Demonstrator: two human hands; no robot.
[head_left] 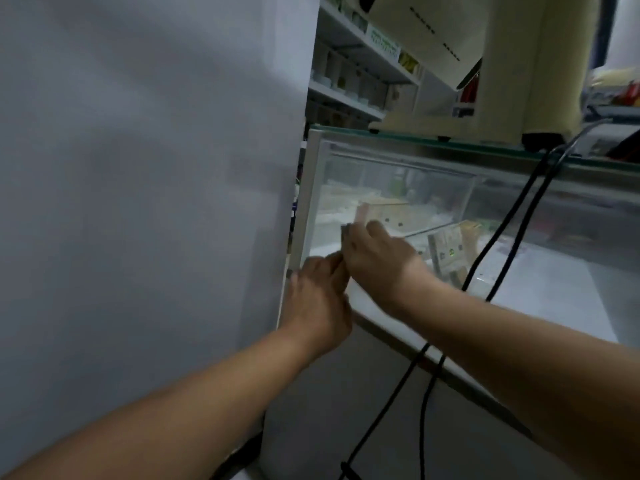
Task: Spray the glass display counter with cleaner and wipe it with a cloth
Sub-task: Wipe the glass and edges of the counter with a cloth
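Presently, right hand (377, 254) is pressed flat on the glass display counter (398, 188) front, fingers together, over a grey cloth (345, 233) edge; left hand (318, 299) is held at its lower-left corner, finger state cannot be told.

Showing plain pale grey all over the wall panel (138, 168) at the left. Showing white along the frame of the glass table (303, 202), tinting green at the edge of its top pane. Showing cream on the machine (526, 64) above, darkening to black at its feet. Showing black on the two cables (499, 233), tan on the boxes (384, 211) behind the glass, white on the shelves (346, 98), green with pale print on a shelf label (382, 41).
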